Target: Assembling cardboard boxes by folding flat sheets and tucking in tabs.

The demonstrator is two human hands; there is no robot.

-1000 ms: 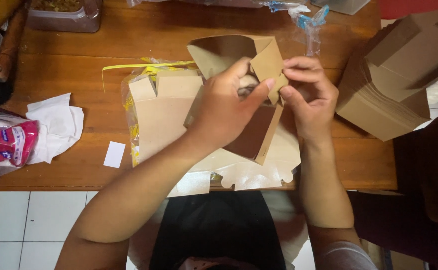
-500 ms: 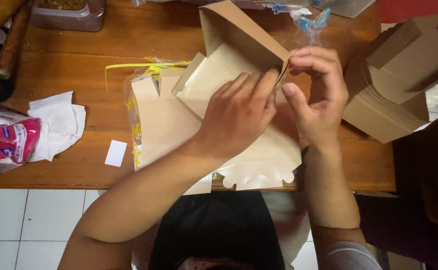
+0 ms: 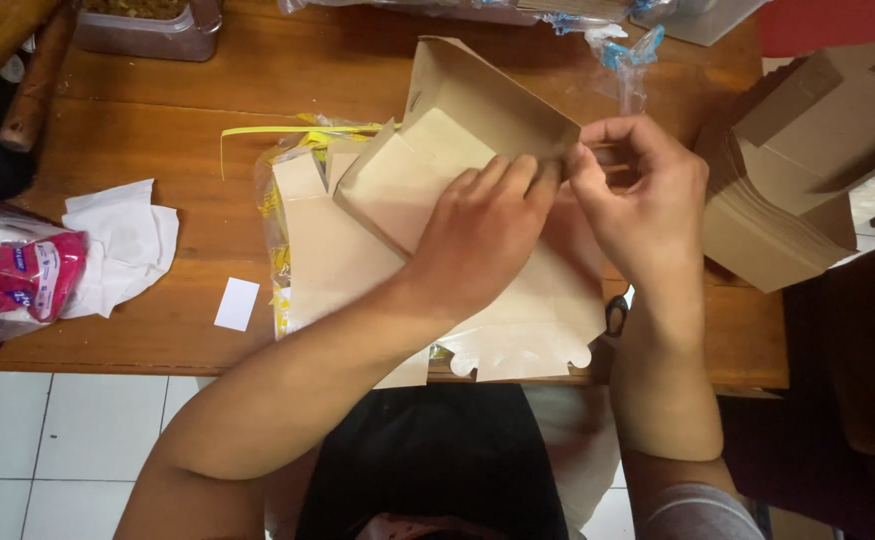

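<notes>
A brown cardboard box blank (image 3: 458,120), partly folded with one wall standing up, lies on a wooden table (image 3: 208,90). My left hand (image 3: 483,235) presses flat on its inner panel, fingertips at the folded corner. My right hand (image 3: 643,200) pinches the same corner flap from the right. Under it lies a stack of flat unfolded blanks (image 3: 328,260) in a clear plastic bag with yellow print.
A pile of folded brown boxes (image 3: 808,170) stands at the right edge. A white paper wrap (image 3: 123,240), a pink packet (image 3: 8,275) and a small white slip (image 3: 237,303) lie at the left. A plastic tub (image 3: 148,25) sits at the back.
The box has been turned and opened out, its wall now standing toward the back. Both hands have shifted right to the corner fold.
</notes>
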